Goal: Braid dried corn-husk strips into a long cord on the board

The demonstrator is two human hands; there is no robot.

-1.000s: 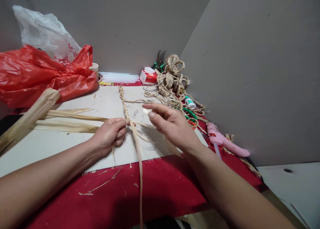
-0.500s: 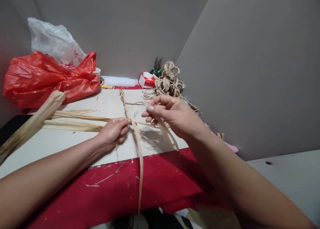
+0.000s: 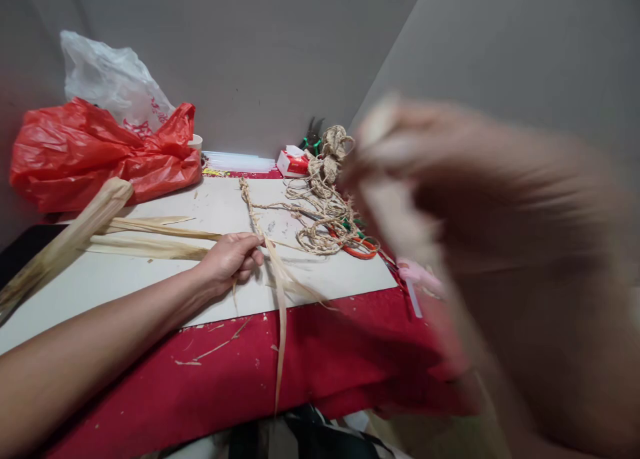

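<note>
My left hand (image 3: 233, 262) is closed in a pinch on the lower end of a thin braid (image 3: 253, 215) of dried plant leaf, which runs away from me over the white board. From the pinch, loose pale leaf strips (image 3: 281, 325) fan out and hang over the board's front edge. Raised close to the camera, my right hand (image 3: 480, 179) is smeared by motion. A pale leaf strip (image 3: 387, 205) hangs from its closed thumb and fingers. Left of my left hand, dried husk leaves (image 3: 150, 247) lie on the board.
A red plastic bag (image 3: 100, 152) and a clear bag (image 3: 110, 79) stand back left. Behind the white board (image 3: 220, 199) are a tissue box (image 3: 293, 162) and clear sticks (image 3: 240, 161). Twisted cord (image 3: 320, 235) lies over orange-handled scissors (image 3: 367, 249). Red cloth (image 3: 320, 352) covers the front.
My right hand has moved up, right and toward the camera with the leaf strip, uncovering the cord and scissors. My left hand keeps its pinch on the braid.
</note>
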